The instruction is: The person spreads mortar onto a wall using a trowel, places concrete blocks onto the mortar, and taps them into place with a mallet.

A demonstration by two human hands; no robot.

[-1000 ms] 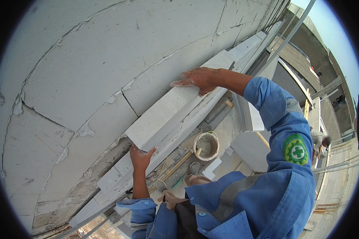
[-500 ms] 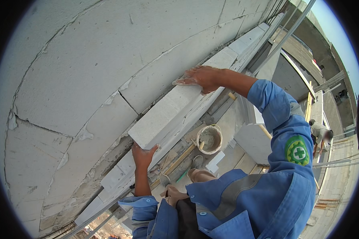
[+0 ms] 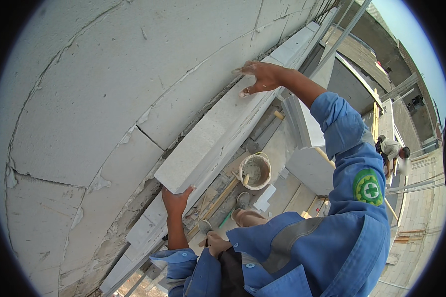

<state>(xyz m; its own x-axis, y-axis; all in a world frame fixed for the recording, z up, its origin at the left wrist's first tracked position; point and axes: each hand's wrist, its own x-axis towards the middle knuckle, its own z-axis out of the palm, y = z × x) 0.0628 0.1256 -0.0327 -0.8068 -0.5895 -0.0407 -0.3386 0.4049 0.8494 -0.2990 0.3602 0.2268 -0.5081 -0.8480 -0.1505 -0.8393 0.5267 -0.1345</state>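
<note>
A long white block (image 3: pixel 198 143) lies on a ledge of similar blocks along the pale block wall (image 3: pixel 84 109). My left hand (image 3: pixel 176 198) grips the block's near end from below, thumb against its outer face. My right hand (image 3: pixel 260 78) rests at the far end of the block, fingers spread and bent over its top, thumb lowered toward the surface, with pale dust on the fingertips. A rough grey gap runs between the block and the wall.
Below stand a bucket of grey mortar with a handled tool (image 3: pixel 253 168), a stack of pale panels (image 3: pixel 307 126) and loose white pieces (image 3: pixel 265 197). Metal poles (image 3: pixel 347 37) rise at upper right. Another person (image 3: pixel 392 151) bends over at the right, beside planks and scaffolding.
My right hand has moved up and along toward the block's far end, its fingers lifting and spreading. My left hand stays at the near end. The other person shows more at the right.
</note>
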